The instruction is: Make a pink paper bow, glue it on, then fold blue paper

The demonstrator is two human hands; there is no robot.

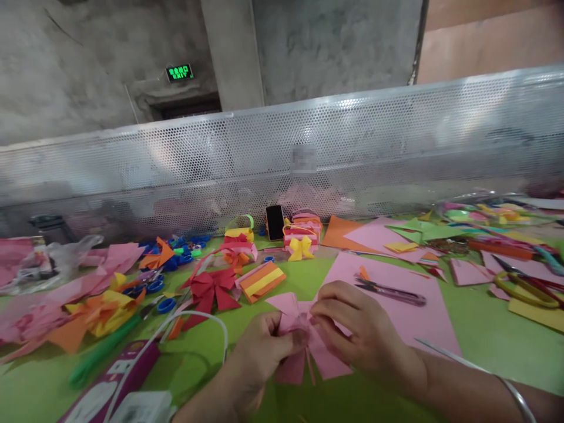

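Observation:
Both my hands meet over a pink paper bow (304, 338) just above the green table (493, 346). My left hand (259, 352) is closed, pinching the bow's middle from the left. My right hand (356, 332) is closed too, its fingertips gripping the bow's centre from the right. The bow's loops and tails stick out above and below my fingers. A thin bangle sits on my right wrist.
A pink sheet (409, 305) with a small cutter (392, 291) lies behind my right hand. A red bow (211, 288), a striped orange-yellow piece (262, 281), paper boxes (302, 235), a black phone (275, 222) and scissors (526, 288) surround it. A perforated metal screen (352, 153) closes the back.

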